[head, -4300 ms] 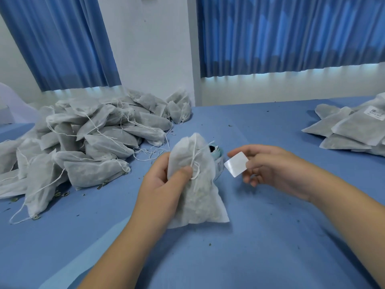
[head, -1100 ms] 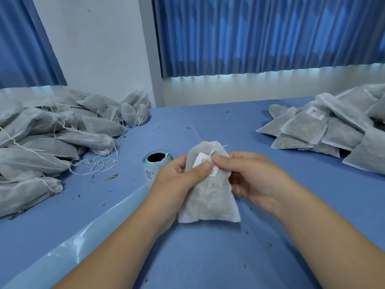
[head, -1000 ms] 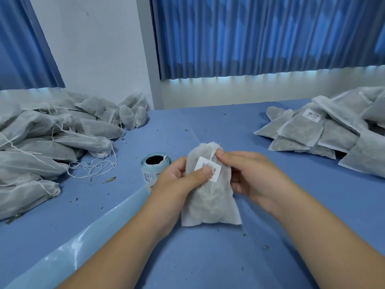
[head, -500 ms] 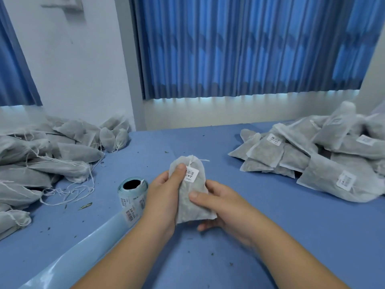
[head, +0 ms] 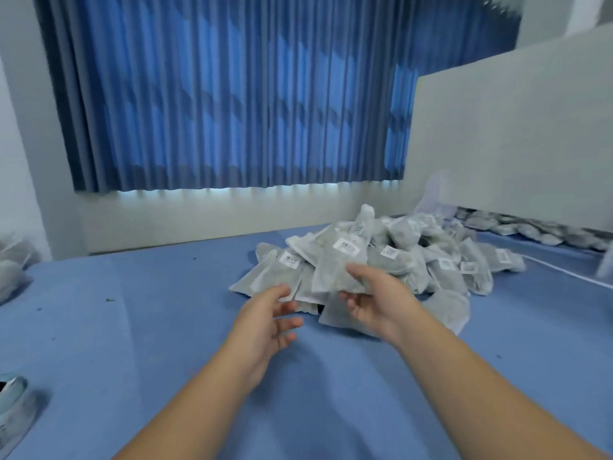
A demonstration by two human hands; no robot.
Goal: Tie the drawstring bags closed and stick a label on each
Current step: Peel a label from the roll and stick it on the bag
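right hand [head: 373, 302] pinches the labelled bag [head: 331, 272], seemingly light and floppy, mid-body at the bag pile [head: 418, 260] (left hand [head: 265, 322] nearby, fingers apart, empty).

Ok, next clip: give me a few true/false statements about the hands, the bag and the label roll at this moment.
1. The right hand holds a bag at the pile of labelled bags. True.
2. The left hand grips the label roll. False: the left hand is open and empty, and the roll stands apart at the far left.
3. The held bag has no label. False: a barcode label sits near its top.
4. Several bags in the pile show labels. True.
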